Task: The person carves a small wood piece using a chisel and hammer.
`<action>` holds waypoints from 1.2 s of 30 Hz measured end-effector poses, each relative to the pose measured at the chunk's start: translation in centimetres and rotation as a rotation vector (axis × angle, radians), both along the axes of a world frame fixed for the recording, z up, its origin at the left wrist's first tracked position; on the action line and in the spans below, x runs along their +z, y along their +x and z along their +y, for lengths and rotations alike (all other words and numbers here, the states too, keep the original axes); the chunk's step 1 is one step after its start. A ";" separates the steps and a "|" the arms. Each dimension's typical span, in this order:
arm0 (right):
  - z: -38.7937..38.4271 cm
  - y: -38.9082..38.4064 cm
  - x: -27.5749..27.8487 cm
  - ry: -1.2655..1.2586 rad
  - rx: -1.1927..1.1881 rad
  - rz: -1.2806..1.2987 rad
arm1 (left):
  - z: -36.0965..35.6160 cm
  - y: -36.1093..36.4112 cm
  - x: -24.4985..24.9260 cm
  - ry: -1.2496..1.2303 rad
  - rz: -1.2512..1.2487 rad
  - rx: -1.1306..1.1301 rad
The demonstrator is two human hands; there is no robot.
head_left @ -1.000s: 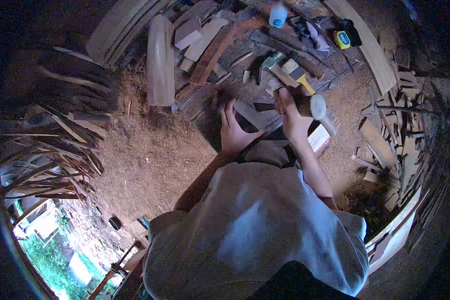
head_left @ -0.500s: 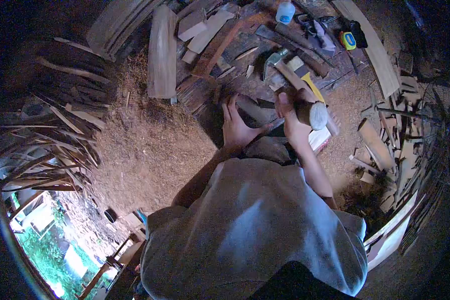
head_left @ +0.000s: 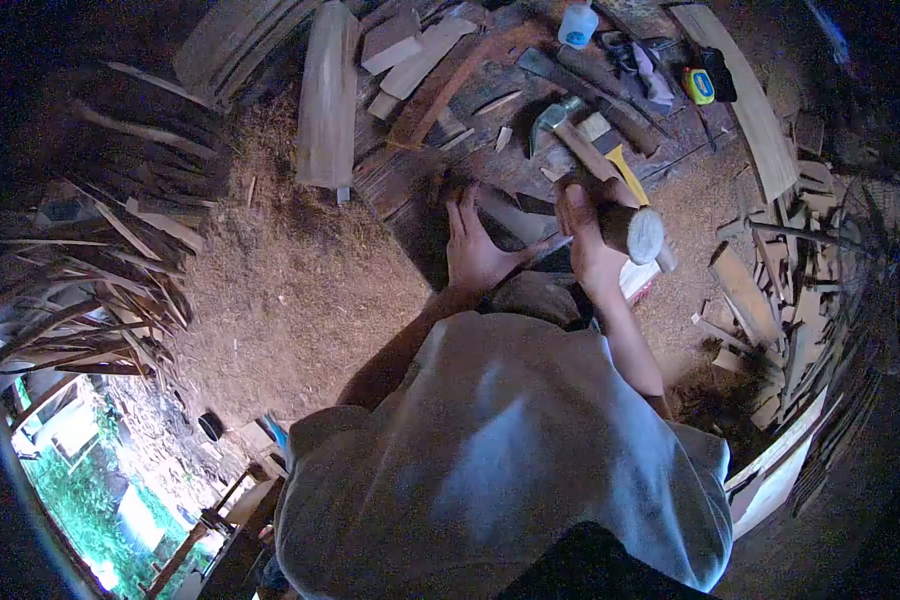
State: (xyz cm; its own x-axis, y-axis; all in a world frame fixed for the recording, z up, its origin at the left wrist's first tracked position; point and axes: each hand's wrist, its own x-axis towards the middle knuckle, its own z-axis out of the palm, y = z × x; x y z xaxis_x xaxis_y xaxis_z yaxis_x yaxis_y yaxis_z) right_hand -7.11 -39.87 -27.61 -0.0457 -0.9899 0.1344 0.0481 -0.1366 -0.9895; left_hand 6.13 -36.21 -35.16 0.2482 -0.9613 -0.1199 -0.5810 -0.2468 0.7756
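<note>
I see the right hand [head_left: 590, 245] clenched on the mallet [head_left: 633, 233], just right of the wood strip [head_left: 510, 215] under the open-fingered left hand [head_left: 475, 252], a hammer [head_left: 560, 125] lying farther off, all barely shifted since.

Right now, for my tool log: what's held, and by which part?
Right hand holds a dark round wooden mallet around its body, pale end face free. Left hand holds nothing.

Counts: 2 hands – left hand [head_left: 477, 250], right hand [head_left: 588, 240]. 1 mallet [head_left: 635, 232]. Beyond the mallet: 1 claw hammer [head_left: 558, 120], 1 yellow-handled tool [head_left: 625, 172], 1 white bottle [head_left: 577, 22], 1 tape measure [head_left: 698, 86]. Scrap offcuts [head_left: 745, 290] right of the mallet: too many to count.
</note>
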 end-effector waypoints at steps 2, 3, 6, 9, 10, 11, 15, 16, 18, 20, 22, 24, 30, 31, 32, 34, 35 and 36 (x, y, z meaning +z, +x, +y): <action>-0.1 0.3 0.4 -0.011 -0.014 -0.057 | 0.0 0.0 -0.2 -0.053 -0.034 -0.003; -0.1 0.5 0.8 -0.011 -0.012 -0.056 | 0.1 0.0 -0.4 -0.104 -0.069 -0.007; 0.2 0.9 1.5 0.038 0.027 -0.236 | 0.2 0.0 -0.8 -0.129 -0.116 -0.015; 0.4 0.8 0.9 0.007 0.033 -0.354 | 0.0 -0.1 0.1 -0.087 -0.094 -0.002; 0.5 0.3 0.0 0.026 0.008 -0.241 | 0.0 -0.2 0.1 -0.088 -0.093 -0.001; 0.6 -0.1 -0.7 0.045 -0.018 -0.127 | 0.0 -0.2 0.1 -0.092 -0.075 0.006; 1.0 0.8 1.3 0.013 0.023 -0.266 | 0.1 0.1 0.7 -0.063 -0.048 -0.050; 1.1 0.9 1.8 0.051 0.000 -0.251 | 0.1 0.1 0.9 -0.063 -0.048 -0.049; 1.1 0.8 1.6 0.090 -0.023 -0.237 | 0.1 0.1 1.1 -0.002 -0.092 -0.053; 0.8 0.3 0.3 -0.028 0.039 -0.170 | 0.2 0.1 0.8 -0.016 -0.096 -0.054; 0.9 0.1 0.6 -0.002 0.018 -0.114 | 0.2 0.1 0.3 -0.031 -0.099 -0.056; 0.9 0.0 0.6 0.025 -0.002 -0.060 | 0.1 -0.1 -0.1 -0.043 -0.122 -0.010; 0.7 -0.6 -0.9 -0.022 -0.023 0.033 | 0.0 0.0 0.8 -0.111 -0.024 -0.056; 0.6 -0.6 -0.5 -0.034 -0.007 0.021 | 0.0 0.0 0.9 -0.111 -0.025 -0.056; 0.6 -0.5 -0.3 -0.046 0.009 0.009 | 0.0 0.0 1.0 -0.104 -0.049 -0.058; 0.9 -0.9 0.1 0.031 0.009 -0.020 | 0.0 0.0 1.1 -0.098 -0.074 -0.059; 1.0 -1.1 0.1 0.108 0.010 -0.049 | 0.0 0.0 1.2 -0.090 -0.061 -0.057; 1.0 -1.4 -0.3 0.108 0.010 -0.050 | 0.0 0.0 1.2 -0.082 -0.048 -0.055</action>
State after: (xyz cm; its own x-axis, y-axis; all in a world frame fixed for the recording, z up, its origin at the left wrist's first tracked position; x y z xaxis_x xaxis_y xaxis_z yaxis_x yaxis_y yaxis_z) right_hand -8.50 -38.90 -27.88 -0.0397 -0.9989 0.0246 0.0981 -0.0284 -0.9948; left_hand 6.13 -36.22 -33.91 0.1981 -0.9798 -0.0290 -0.6293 -0.1498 0.7626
